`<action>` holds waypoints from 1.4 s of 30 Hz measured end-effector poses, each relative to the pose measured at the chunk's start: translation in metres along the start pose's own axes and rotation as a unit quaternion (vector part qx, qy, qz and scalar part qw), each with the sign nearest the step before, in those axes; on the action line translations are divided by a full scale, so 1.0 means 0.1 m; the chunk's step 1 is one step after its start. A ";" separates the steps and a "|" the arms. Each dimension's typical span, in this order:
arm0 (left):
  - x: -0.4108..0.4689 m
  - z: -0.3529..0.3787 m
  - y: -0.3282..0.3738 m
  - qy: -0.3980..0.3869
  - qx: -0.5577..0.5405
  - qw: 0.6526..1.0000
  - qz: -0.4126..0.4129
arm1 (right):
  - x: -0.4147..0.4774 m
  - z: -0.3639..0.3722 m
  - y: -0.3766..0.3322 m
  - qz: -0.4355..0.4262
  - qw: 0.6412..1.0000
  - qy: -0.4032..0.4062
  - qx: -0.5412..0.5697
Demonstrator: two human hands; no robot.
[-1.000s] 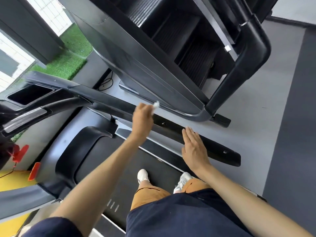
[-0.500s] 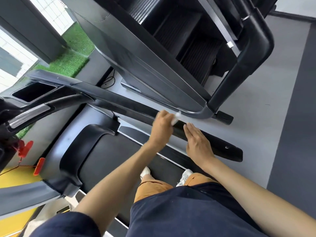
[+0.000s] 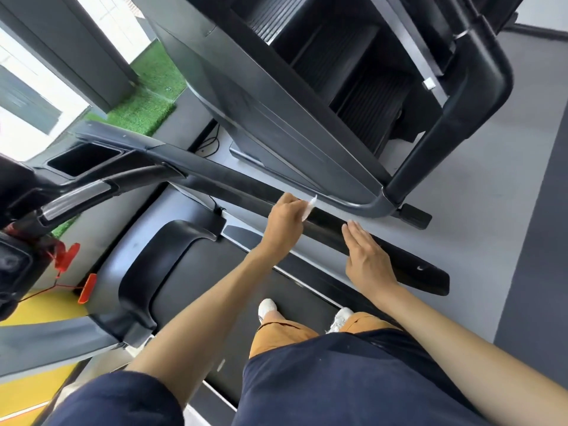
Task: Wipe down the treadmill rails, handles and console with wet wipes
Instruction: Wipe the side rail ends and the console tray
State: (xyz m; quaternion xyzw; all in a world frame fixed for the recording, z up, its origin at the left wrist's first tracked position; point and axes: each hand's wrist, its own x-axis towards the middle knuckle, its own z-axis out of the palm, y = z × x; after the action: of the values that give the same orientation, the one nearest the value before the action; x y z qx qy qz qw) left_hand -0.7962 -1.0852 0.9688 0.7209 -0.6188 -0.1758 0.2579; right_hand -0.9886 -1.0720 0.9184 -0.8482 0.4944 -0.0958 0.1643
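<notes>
I stand on the treadmill, whose black right handrail (image 3: 233,183) runs diagonally from the console area to its near end at the right. My left hand (image 3: 284,224) grips a small white wet wipe (image 3: 309,208) and holds it against the top of this rail, about mid-length. Just down the rail, my right hand (image 3: 365,256) rests flat on it with straight fingers, holding nothing. The console (image 3: 15,262) shows only partly at the left edge, above a curved silver-and-black front handle (image 3: 76,198).
A large black stair-climbing machine (image 3: 307,118) stands close beyond the rail on the grey floor. A red safety clip and cord (image 3: 66,256) hang by the console. A cup holder (image 3: 83,158) sits at the rail's far end. My white shoes are on the belt (image 3: 190,287).
My left hand slid the wipe down the rail toward my right hand, then nearly stopped in the last half second. My right hand stayed flat on the rail.
</notes>
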 end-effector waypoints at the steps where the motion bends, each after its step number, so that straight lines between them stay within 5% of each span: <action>1: 0.06 -0.11 -0.09 0.034 0.003 0.999 -0.031 | 0.00 0.01 0.00 0.001 1.000 0.003 0.001; 5: 0.12 -0.10 -0.21 0.048 0.081 0.990 -0.101 | 0.02 0.04 -0.03 0.009 1.000 0.011 -0.003; 10: -0.25 0.45 0.26 -0.054 0.034 0.996 0.054 | -0.01 0.02 0.01 0.006 1.000 0.011 0.014; 12: -0.13 0.34 0.29 -0.035 0.017 0.997 0.063 | -0.06 0.01 0.04 0.014 0.999 0.016 0.026; 16: 0.30 -0.16 0.01 0.082 0.053 0.993 -0.069 | -0.18 -0.01 0.10 0.042 0.997 0.050 0.039; 21: 0.28 0.06 0.02 0.034 0.145 0.974 -0.173 | -0.31 -0.02 0.17 0.086 0.993 0.065 0.043; 25: -0.06 0.58 0.51 -0.026 0.113 0.990 -0.078 | -0.46 -0.02 0.28 0.119 0.989 0.080 0.039; 29: 0.01 0.55 0.69 -0.169 0.032 0.984 0.042 | -0.53 -0.03 0.37 0.122 0.989 0.078 0.030; 37: 0.34 0.01 0.09 0.014 0.149 0.978 -0.143 | -0.52 -0.11 0.33 0.134 0.987 0.084 0.025; 42: -0.09 0.68 0.65 -0.054 0.109 0.991 -0.051 | -0.61 -0.13 0.37 0.133 0.989 0.053 0.025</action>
State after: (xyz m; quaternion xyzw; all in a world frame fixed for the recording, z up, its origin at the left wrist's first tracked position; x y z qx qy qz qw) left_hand -0.8891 -1.0931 0.9521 0.7648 -0.6097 -0.1586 0.1348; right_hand -1.0522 -1.0384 0.9168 -0.7644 0.6082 -0.1304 0.1697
